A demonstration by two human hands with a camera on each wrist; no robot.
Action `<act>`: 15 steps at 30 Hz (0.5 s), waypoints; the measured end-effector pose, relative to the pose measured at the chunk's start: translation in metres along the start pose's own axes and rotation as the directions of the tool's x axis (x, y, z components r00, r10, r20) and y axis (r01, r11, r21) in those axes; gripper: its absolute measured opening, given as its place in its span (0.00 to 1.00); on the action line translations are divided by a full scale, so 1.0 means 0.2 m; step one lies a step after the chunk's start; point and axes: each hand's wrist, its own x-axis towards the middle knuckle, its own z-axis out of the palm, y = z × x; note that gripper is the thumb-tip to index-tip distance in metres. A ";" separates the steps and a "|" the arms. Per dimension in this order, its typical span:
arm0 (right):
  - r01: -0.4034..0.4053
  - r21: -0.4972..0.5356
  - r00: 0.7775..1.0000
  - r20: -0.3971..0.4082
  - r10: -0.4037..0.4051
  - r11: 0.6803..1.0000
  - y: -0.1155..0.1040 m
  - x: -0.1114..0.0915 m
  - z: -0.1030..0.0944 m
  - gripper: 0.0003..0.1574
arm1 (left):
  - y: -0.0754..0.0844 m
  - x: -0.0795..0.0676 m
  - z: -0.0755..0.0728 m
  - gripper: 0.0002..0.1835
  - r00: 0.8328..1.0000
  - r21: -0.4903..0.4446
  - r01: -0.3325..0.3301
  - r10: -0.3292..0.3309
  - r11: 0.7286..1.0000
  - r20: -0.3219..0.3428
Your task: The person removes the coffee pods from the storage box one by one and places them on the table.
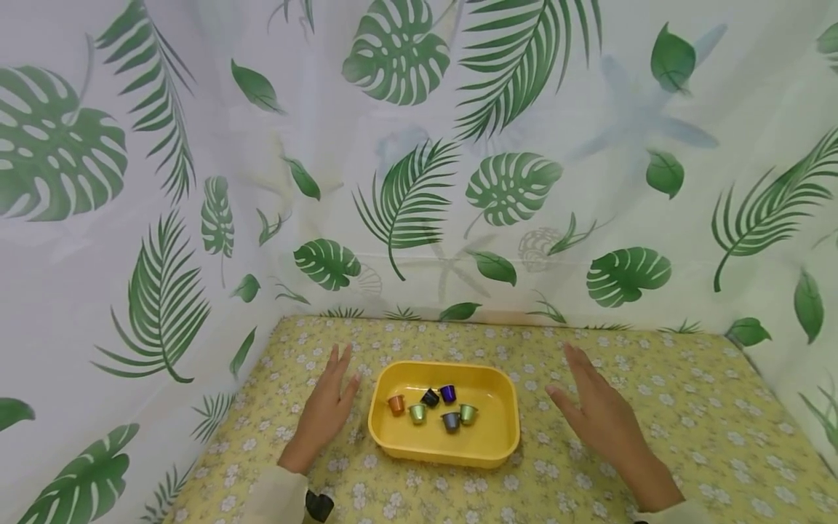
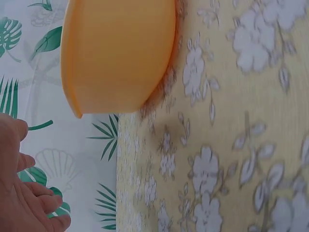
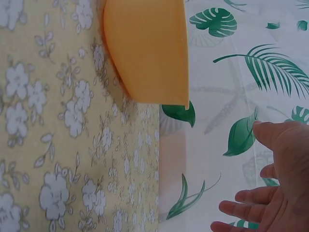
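A yellow tray (image 1: 484, 444) with rounded corners sits on the table between both hands. Inside it lie several small coffee capsules: an orange one (image 1: 396, 405), a black one (image 1: 430, 397), a purple one (image 1: 448, 394), a grey one (image 1: 451, 421), and two light green ones, the left (image 1: 417, 413) and the right (image 1: 468, 414). My left hand (image 1: 325, 411) hovers left of the tray, fingers extended, touching nothing. On the other side my right hand (image 1: 602, 418) is held apart from the tray, thumb and fingers straight. Both wrist views show the tray's outer wall (image 2: 120, 58) beyond the fingers.
A yellow cloth with white flowers (image 1: 687, 407) covers the table. White curtains with green leaf prints (image 1: 419, 291) hang behind it and along the left side (image 1: 78, 291). A black object (image 1: 318, 505) is at my left wrist.
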 end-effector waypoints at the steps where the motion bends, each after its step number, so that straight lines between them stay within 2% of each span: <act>1: -0.001 0.006 1.000 -0.002 0.001 1.000 -0.01 0.00 0.00 0.52 | 0.00 0.00 0.01 0.37 1.000 -0.029 0.004 -0.004 1.000 0.010; 8: -0.029 0.034 1.000 -0.010 0.030 0.999 -0.11 0.01 0.02 0.48 | 0.03 0.01 0.05 0.35 0.998 -0.211 -0.026 0.036 0.977 0.046; 12: -0.027 0.052 1.000 -0.010 0.028 0.998 -0.16 0.02 0.04 0.42 | 0.04 0.00 0.07 0.36 0.996 -0.258 -0.012 0.036 0.966 0.088; 15: -0.014 0.075 1.000 -0.014 0.015 0.997 -0.19 0.02 0.06 0.35 | 0.04 0.01 0.09 0.36 0.993 -0.252 -0.010 0.040 0.968 0.114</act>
